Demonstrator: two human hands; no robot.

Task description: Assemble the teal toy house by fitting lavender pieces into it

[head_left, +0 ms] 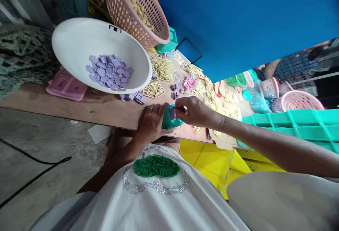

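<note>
My left hand is closed around the near left side of a small teal plastic block at the table's front edge. A small purple plastic piece sits on top of this block. My right hand comes in from the right, thumb and forefinger pinched together beside the purple piece. Whatever lies between those fingertips is too small or hidden to make out. Just beyond the hands lie a few dark purple parts. Lighter purple parts lie to the left, by the bowl.
A white bowl of purple pieces stands on the left above a pink lid. Behind it leans a pink basket. Cream plastic frames cover much of the wooden table. Teal divided trays are at right.
</note>
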